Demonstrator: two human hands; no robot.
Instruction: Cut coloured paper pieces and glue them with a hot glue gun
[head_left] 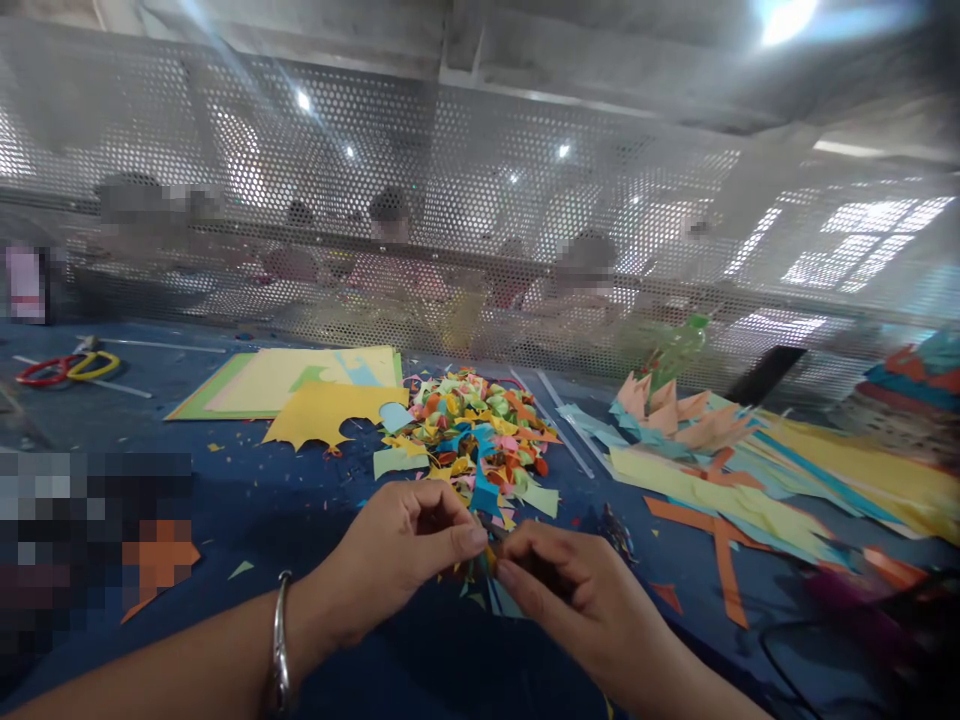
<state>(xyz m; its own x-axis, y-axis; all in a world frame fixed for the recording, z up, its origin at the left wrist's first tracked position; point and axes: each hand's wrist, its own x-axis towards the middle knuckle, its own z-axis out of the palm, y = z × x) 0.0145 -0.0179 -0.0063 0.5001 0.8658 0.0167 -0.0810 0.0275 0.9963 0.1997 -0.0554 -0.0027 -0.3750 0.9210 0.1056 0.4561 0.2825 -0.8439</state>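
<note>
Close together at the front middle of the table, my two hands meet fingertip to fingertip. My left hand point(420, 540), with a silver bangle point(280, 640) at its wrist, pinches thumb to forefinger. My right hand point(562, 575) is likewise closed in a pinch. Between them is something small and dark, too hidden to name, with bits of blue and yellow paper showing below. Just beyond the fingertips rises a heap of small coloured paper cuttings point(480, 425). A yellow sheet with scalloped cut edges point(330, 412) lies to the left of the heap.
Coloured paper sheets point(240, 385) are stacked at the back left, near red-and-yellow-handled scissors point(75, 368). To the right lie folded peach paper points point(667, 410), orange strips point(724, 540) and a green-capped bottle point(686, 345). A perforated metal screen point(480, 180) stands behind; people sit beyond it.
</note>
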